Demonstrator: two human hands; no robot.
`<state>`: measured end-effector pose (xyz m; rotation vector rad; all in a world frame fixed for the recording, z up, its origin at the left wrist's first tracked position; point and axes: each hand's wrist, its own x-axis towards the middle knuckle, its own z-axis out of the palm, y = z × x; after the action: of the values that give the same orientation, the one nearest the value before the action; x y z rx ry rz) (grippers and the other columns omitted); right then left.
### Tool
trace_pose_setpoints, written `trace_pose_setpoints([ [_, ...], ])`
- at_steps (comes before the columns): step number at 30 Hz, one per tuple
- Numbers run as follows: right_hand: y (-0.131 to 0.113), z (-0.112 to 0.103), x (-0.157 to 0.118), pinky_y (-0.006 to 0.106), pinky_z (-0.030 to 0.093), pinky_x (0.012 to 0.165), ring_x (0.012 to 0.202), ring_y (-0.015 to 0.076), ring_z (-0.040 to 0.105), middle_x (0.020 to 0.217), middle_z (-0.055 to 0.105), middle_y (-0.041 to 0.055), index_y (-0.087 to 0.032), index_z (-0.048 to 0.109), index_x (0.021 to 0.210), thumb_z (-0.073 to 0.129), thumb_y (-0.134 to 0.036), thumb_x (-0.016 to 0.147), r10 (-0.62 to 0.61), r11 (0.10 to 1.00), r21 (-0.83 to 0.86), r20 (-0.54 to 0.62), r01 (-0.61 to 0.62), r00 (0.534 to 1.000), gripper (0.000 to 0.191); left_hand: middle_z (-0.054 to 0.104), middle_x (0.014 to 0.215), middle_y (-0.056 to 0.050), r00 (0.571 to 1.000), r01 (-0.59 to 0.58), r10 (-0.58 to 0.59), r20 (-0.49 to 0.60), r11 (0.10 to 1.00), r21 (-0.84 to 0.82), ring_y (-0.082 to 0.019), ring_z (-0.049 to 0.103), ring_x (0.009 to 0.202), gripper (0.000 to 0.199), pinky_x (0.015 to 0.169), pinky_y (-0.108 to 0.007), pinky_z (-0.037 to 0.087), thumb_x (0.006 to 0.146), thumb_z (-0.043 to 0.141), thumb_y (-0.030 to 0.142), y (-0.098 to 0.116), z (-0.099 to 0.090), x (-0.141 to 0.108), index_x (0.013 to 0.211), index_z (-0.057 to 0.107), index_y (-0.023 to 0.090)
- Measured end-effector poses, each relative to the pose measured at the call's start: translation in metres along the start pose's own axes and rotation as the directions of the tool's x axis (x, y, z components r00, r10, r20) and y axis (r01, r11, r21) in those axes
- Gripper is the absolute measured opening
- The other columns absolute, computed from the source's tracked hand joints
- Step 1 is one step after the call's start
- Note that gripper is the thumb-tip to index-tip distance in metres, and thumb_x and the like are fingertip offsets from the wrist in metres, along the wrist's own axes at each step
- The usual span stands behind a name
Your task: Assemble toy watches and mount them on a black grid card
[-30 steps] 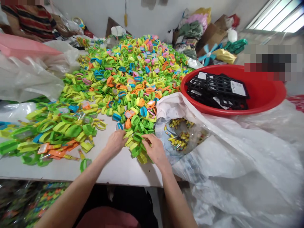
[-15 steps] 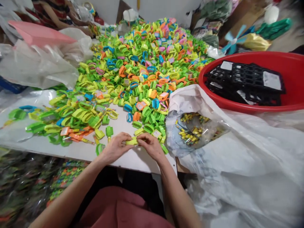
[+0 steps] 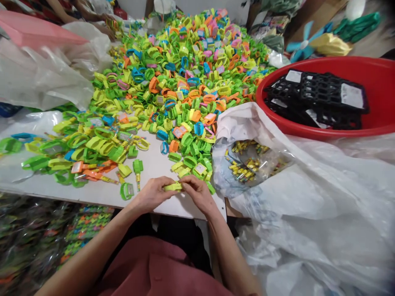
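Note:
Between my two hands, over the front edge of the white table [image 3: 182, 208], is a yellow toy watch [image 3: 173, 187] with small holes along its strap. My left hand [image 3: 154, 193] pinches its left end and my right hand [image 3: 197, 192] grips the right end. Fingers cover part of it. Just left of my left hand lie a green toy watch [image 3: 126, 191] and another green one [image 3: 138, 166] with a thin yellow printed tube below it. A heap of toy watches [image 3: 188, 78] in green, yellow, orange, blue and pink spreads beyond my hands.
To the right, a white sack [image 3: 265, 201] holds small yellow printed tubes [image 3: 247, 164]. Behind it, a red basin [image 3: 381, 98] contains black plastic trays [image 3: 333, 96]. A pink container [image 3: 33, 33] stands at back left, near another person's arm [image 3: 60, 10]. Bagged colourful items lie below the table's left side.
The view has tilted down slightly and shifted, so the table's contents sit higher in the picture. Both hands still hold the yellow watch, whose holed strap shows more plainly now.

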<state>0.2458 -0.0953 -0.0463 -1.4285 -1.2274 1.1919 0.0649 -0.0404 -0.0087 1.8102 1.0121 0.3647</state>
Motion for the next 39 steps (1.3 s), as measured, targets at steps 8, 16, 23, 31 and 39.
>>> trace_pose_setpoints([
  [8, 0.014, -0.003, -0.007, 0.030, 0.047, 0.074, 0.080, 0.0162, 0.060, 0.083, 0.066, 0.0013, -0.022, 0.069, 0.084, 0.069, -0.030, 0.076, -0.019, 1.000, -0.014, -0.032, 0.019, 0.999, 0.011, 0.069, 0.081, -0.002, 0.996, -0.061, 0.054, 0.065, 0.991, 0.117, -0.016, 0.062, 0.076, 0.017, 0.071, -0.024, 0.046, 0.078, 0.053, 0.026, 0.003, 0.011, 0.003, 0.081, 0.067, 0.018],
  [16, 0.014, 0.000, -0.009, 0.030, 0.045, 0.077, 0.081, 0.0156, 0.059, 0.082, 0.065, 0.0013, -0.020, 0.069, 0.083, 0.067, -0.028, 0.079, -0.062, 0.997, -0.037, 0.002, 0.062, 0.998, 0.008, 0.068, 0.086, -0.004, 0.993, 0.061, -0.062, 0.102, 0.998, 0.015, -0.017, 0.060, 0.077, 0.027, 0.070, -0.027, 0.046, 0.079, 0.046, 0.034, -0.001, 0.011, -0.004, 0.085, 0.066, 0.017],
  [23, -0.005, 0.008, -0.022, 0.030, 0.043, 0.077, 0.081, 0.0151, 0.055, 0.082, 0.059, 0.0009, -0.021, 0.065, 0.077, 0.063, -0.025, 0.083, -0.205, 0.970, -0.138, -0.024, 0.200, 0.978, 0.008, 0.064, 0.107, -0.008, 0.998, 0.056, -0.051, 0.030, 0.973, -0.222, -0.020, 0.060, 0.094, 0.022, 0.083, -0.029, 0.047, 0.077, 0.052, 0.034, 0.001, 0.018, -0.017, 0.072, 0.064, 0.016],
  [31, -0.018, 0.005, -0.023, 0.029, 0.045, 0.078, 0.081, 0.0148, 0.056, 0.083, 0.060, 0.0014, -0.020, 0.064, 0.078, 0.060, -0.026, 0.086, -0.216, 0.965, -0.157, -0.010, 0.212, 0.976, 0.011, 0.058, 0.119, -0.009, 0.995, 0.096, -0.083, 0.057, 0.956, -0.278, -0.014, 0.058, 0.076, 0.036, 0.061, -0.023, 0.047, 0.075, 0.058, 0.050, -0.001, 0.026, -0.011, 0.081, 0.070, 0.016],
  [39, -0.015, -0.108, 0.034, 0.032, 0.050, 0.084, 0.088, 0.0186, 0.063, 0.095, 0.070, 0.0071, -0.017, 0.067, 0.098, 0.049, -0.027, 0.089, -0.107, 0.793, -0.581, -0.430, -0.184, 0.897, 0.022, 0.065, 0.105, -0.009, 0.978, 0.133, -0.134, -0.157, 0.991, -0.021, -0.020, 0.063, 0.077, 0.041, 0.071, -0.033, 0.056, 0.071, 0.057, 0.057, -0.035, 0.022, 0.003, 0.070, 0.067, 0.017],
])
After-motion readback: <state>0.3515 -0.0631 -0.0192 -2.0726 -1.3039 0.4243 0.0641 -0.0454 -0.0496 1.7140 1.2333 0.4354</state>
